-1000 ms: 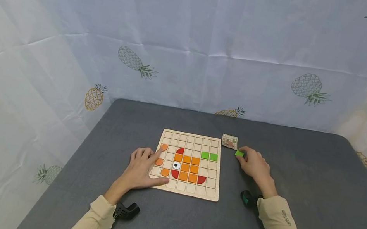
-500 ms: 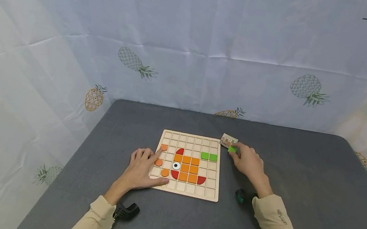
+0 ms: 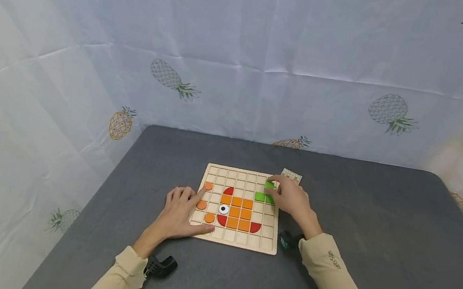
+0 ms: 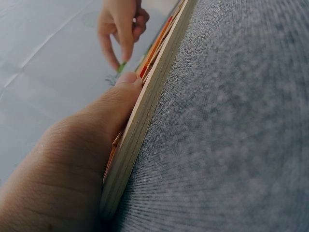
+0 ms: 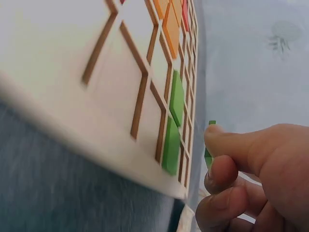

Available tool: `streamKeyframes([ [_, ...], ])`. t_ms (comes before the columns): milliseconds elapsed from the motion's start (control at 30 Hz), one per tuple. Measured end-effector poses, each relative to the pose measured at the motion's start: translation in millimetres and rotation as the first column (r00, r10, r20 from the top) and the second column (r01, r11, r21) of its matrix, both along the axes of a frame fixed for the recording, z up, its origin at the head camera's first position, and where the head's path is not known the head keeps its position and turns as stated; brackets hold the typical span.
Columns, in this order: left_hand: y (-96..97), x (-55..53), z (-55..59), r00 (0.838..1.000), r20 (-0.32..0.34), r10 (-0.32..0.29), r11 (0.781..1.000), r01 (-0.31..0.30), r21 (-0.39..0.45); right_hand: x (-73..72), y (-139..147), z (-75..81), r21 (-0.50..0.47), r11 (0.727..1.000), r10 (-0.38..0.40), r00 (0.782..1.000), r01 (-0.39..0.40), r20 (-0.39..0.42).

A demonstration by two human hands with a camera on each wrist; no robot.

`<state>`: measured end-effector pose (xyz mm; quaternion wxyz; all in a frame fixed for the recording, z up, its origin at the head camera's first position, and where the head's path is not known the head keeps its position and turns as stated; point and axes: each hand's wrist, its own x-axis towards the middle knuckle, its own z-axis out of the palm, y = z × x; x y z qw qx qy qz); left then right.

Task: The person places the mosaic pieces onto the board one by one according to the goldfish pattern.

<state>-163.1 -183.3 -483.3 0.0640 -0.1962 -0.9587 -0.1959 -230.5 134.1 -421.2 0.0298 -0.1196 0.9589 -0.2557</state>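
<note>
A wooden grid board (image 3: 240,239) lies on the table, with orange squares, red quarter-round pieces, orange discs and a white eye piece in its cells. Two green squares (image 5: 177,99) sit side by side near its right edge. My right hand (image 3: 292,199) pinches another green square (image 3: 269,185) between thumb and fingers, just above the board's upper right cells. In the right wrist view most of that square is hidden by the thumb. My left hand (image 3: 177,213) rests with spread fingers on the board's left edge; its thumb (image 4: 126,79) lies on the front rim.
A small card with a printed grid (image 3: 292,175) lies beyond the board's upper right corner, partly behind the right hand. The grey table (image 3: 177,280) meets a hanging pineapple-print cloth (image 3: 259,104) at the back.
My right hand has carried the green square leftward from beside the card to over the board's upper right. The card has turned slightly. My left hand has stayed put.
</note>
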Motion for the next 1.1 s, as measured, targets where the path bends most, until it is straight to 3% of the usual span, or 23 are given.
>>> streamKeyframes([
  [600, -0.8, 0.1, 1.8, 1.000, -0.001, -0.010, 1.000, 0.010, 0.004, -10.9, -13, -11.3, 0.000, 1.000, 0.026, 0.998, -0.026, 0.049],
  [1100, -0.2, -0.7, -0.2, 1.000, 0.010, -0.003, 1.000, 0.003, 0.004, -14.1, -7, -13.9, -0.069, 0.997, 0.043, 0.995, -0.037, 0.089],
])
